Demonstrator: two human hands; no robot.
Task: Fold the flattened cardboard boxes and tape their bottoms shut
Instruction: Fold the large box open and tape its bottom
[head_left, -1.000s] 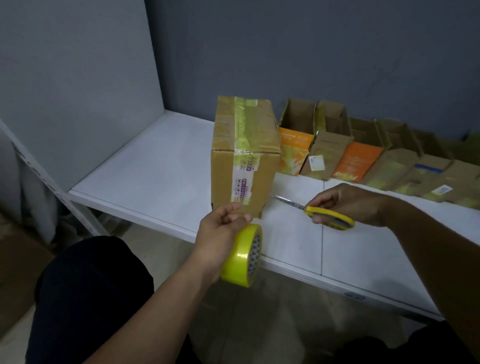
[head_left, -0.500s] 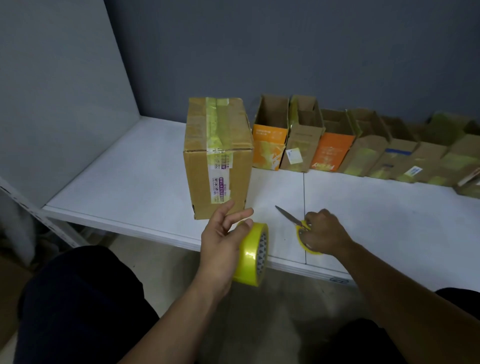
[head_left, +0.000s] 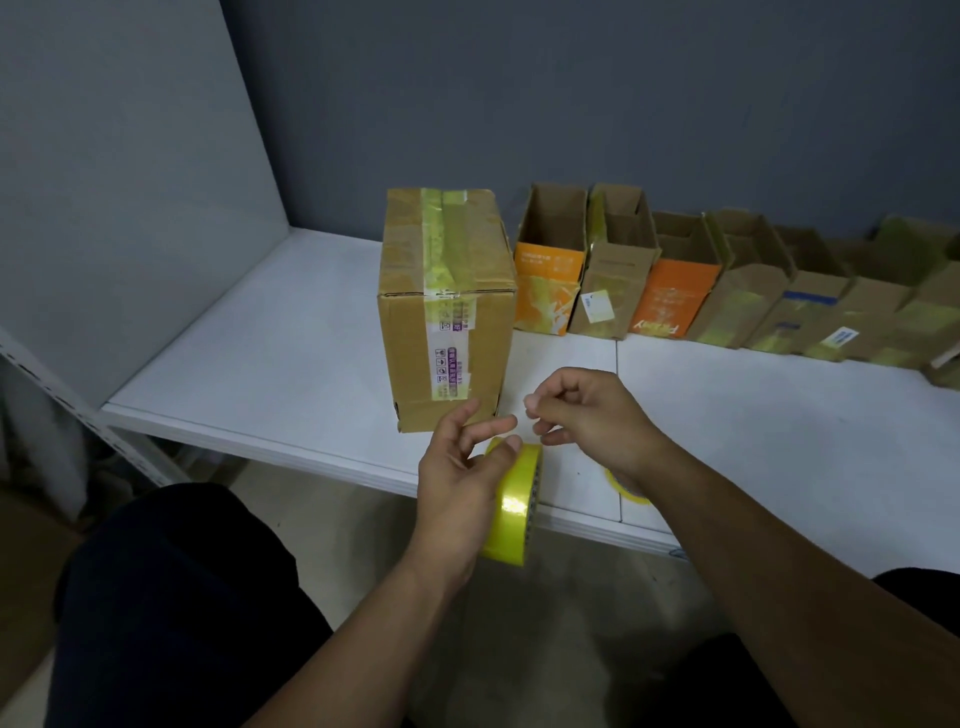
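White worktop, built of panels with a seam running front to back, meets a grey-blue wall behind and a paler grey side panel at the left. Near its front edge, left of the seam, stands the cardboard box. It is upright and closed on top, with yellowish tape strips along the top and down the front face over a printed label, and its edges are creased. Just in front of it, over the worktop's front edge, the left hand holds a roll of yellow tape on edge, with some fingers hooked on the rim and two stretched towards the box. The right hand hovers beside it, fingers curled, thumb and forefinger tips close together; whether they pinch a tape end cannot be told. Under that wrist the yellow handle of the scissors lies on the worktop. A row of open boxes lines the back wall to the right. A broad white stretch separates the box from the side panel. Pale floor and dark-clad knees lie below the edge.
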